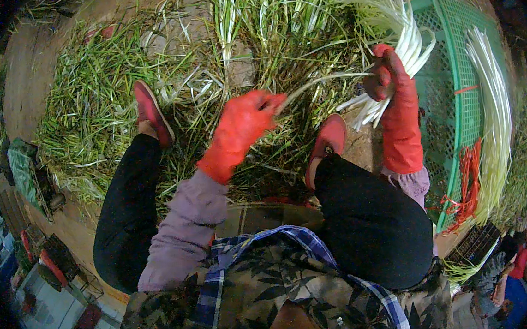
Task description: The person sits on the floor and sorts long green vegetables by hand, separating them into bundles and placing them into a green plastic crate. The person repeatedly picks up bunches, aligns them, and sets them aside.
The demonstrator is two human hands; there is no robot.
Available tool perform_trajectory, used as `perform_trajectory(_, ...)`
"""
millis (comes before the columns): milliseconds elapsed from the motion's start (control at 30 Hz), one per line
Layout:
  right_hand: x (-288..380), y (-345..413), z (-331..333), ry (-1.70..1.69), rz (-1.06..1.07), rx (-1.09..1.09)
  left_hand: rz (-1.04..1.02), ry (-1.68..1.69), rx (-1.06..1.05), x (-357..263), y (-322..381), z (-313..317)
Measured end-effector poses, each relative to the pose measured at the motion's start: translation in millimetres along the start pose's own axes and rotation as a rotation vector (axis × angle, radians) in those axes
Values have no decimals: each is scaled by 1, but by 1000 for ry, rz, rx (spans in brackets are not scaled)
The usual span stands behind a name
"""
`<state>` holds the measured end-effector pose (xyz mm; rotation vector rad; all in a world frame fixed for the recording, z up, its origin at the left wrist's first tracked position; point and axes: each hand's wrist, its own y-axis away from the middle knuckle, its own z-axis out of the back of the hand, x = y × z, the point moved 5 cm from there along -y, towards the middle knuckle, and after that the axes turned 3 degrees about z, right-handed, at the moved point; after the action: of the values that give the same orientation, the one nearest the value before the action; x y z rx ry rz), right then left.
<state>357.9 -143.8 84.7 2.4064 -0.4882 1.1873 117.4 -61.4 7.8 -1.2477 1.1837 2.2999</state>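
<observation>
Both my hands wear red rubber gloves. My right hand (391, 78) is closed around a bundle of long pale stalks (411, 45), which look like blanched garlic chives; white ends stick out below it and leafy tops spread above. A single thin stalk or leaf (326, 78) stretches between my two hands. Its other end is pinched by my left hand (250, 123), slightly blurred, above the ground between my shoes. Beyond my hands lie loose green-and-white stalks (272, 11) on the ground, among cut leaves.
A green plastic crate (450, 75) stands at the right, with a tied bundle of pale stalks (493, 109) and red ties (471, 182) on it. Leaf litter (82, 106) covers the ground around my shoes. Other people (507, 279) are at the lower right.
</observation>
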Motion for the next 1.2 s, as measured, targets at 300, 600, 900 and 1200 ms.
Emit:
perform_trajectory(300, -8, 1, -1, 53, -159, -22, -471, 271, -158, -38, 13, 40)
perform_trajectory(600, -14, 1, -7, 48, -169, -35, -175, 286, 268, -109, -7, -20)
perform_trajectory(900, -17, 0, -4, 1, -101, 25, -191, 707, 311, -85, -11, -37)
perform_trajectory(1200, -3, 2, 5, -168, -50, 81, -95, 597, 282, -72, 2, -31)
